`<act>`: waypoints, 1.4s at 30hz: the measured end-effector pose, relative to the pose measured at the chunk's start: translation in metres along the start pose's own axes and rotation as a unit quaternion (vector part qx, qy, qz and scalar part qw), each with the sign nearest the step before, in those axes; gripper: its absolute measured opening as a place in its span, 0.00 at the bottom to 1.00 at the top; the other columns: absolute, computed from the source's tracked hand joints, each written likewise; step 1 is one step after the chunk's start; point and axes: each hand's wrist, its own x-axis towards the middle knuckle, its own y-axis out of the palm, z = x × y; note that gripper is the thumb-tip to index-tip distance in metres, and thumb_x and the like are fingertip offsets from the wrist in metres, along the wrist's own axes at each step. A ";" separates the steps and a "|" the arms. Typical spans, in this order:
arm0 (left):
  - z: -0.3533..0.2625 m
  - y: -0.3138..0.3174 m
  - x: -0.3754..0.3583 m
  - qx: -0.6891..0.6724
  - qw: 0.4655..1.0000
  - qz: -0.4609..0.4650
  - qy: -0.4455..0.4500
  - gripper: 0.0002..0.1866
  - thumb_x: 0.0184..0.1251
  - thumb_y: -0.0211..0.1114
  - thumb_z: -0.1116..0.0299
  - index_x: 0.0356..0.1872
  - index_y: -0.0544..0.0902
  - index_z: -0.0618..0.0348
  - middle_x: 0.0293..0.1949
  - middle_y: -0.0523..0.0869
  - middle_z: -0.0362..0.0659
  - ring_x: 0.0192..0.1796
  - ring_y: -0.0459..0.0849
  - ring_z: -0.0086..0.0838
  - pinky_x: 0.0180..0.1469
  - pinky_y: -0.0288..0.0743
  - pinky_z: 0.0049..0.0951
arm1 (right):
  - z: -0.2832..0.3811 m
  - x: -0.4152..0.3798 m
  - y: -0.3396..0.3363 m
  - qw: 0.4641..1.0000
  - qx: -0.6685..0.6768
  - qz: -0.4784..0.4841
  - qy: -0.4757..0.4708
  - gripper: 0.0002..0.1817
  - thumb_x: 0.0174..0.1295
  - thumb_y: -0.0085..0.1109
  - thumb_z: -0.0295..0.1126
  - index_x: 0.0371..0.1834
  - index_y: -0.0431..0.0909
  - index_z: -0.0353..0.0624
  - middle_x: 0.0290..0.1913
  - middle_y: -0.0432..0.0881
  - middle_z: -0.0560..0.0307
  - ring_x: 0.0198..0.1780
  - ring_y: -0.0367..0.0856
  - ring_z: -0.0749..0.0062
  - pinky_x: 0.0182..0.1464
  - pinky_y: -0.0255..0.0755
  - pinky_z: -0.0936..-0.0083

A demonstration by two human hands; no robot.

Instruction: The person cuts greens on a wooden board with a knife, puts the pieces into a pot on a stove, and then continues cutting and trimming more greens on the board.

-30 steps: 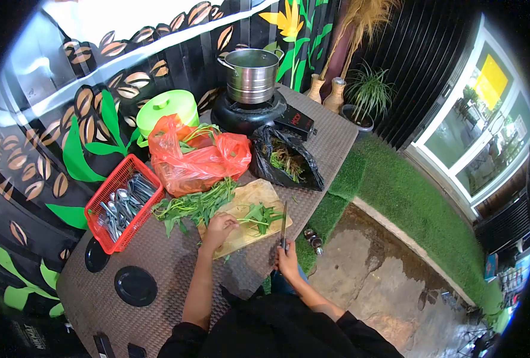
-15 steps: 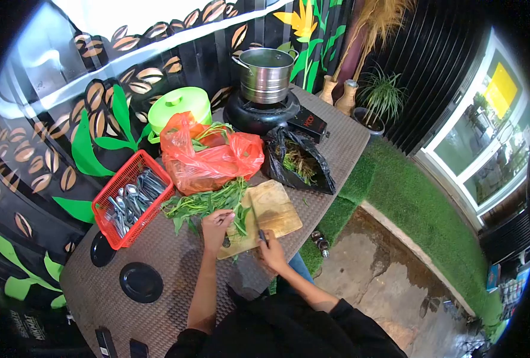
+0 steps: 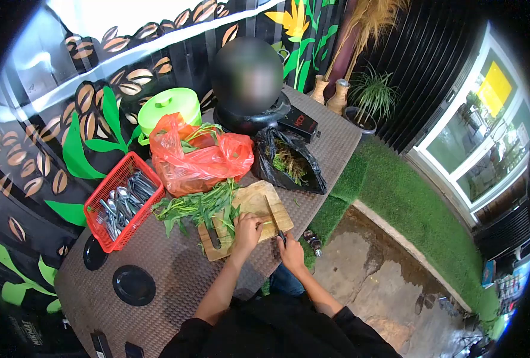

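My right hand [image 3: 291, 253] is closed around the black handle of a knife [image 3: 272, 213], its blade pointing away over the right part of the wooden cutting board [image 3: 254, 197]. Just left of the blade, my left hand [image 3: 247, 232] presses on the board with curled fingers, pinching stems of leafy greens [image 3: 231, 223]. A larger heap of long-stemmed greens [image 3: 196, 206] lies at the board's left edge and on the table. Behind it sits a red plastic bag [image 3: 196, 164] with more greens. A black plastic bag [image 3: 310, 170] beside it holds stems and leafy scraps.
A red basket [image 3: 111, 240] of spoons and forks stands left, near black plates [image 3: 133, 285]. At the back are a lidded green container [image 3: 169, 108] and a black stove [image 3: 250, 121], with a blurred patch above it. The table's right edge [image 3: 336, 182] drops toward grass and concrete.
My left hand has moved right onto the board with the stems. The knife has shifted right and its blade shows more plainly. The whole view has shifted slightly.
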 end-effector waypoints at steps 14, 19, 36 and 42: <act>0.007 0.025 -0.008 -0.023 0.999 -0.043 -0.015 0.05 0.55 0.64 0.70 0.32 0.84 0.59 0.36 0.81 0.42 0.47 0.73 0.37 0.53 0.61 0.37 | 0.017 0.006 -0.026 0.994 0.016 0.111 -0.009 0.20 0.68 0.40 0.42 0.46 0.63 0.31 0.31 0.78 0.27 0.36 0.77 0.31 0.40 0.70 0.45; 0.005 0.022 -0.008 -0.023 0.999 -0.033 -0.023 0.05 0.55 0.64 0.71 0.32 0.84 0.59 0.36 0.81 0.42 0.47 0.73 0.37 0.53 0.61 0.36 | 0.028 -0.005 0.003 0.992 -0.032 0.102 0.071 0.20 0.69 0.40 0.42 0.48 0.63 0.31 0.32 0.78 0.26 0.37 0.77 0.30 0.41 0.71 0.45; 0.003 0.021 -0.009 -0.028 0.998 -0.057 -0.002 0.06 0.55 0.63 0.70 0.31 0.83 0.59 0.35 0.81 0.43 0.45 0.73 0.39 0.50 0.62 0.37 | 0.010 0.017 0.004 0.995 0.004 0.096 -0.010 0.20 0.69 0.40 0.41 0.44 0.64 0.30 0.31 0.78 0.28 0.36 0.78 0.33 0.39 0.71 0.47; 0.001 0.020 -0.006 -0.024 0.998 -0.049 -0.014 0.05 0.55 0.63 0.70 0.29 0.83 0.60 0.34 0.81 0.45 0.45 0.73 0.39 0.50 0.62 0.37 | 0.028 0.016 0.011 0.992 -0.031 0.104 0.060 0.21 0.69 0.40 0.43 0.49 0.64 0.33 0.36 0.78 0.27 0.40 0.78 0.33 0.43 0.72 0.46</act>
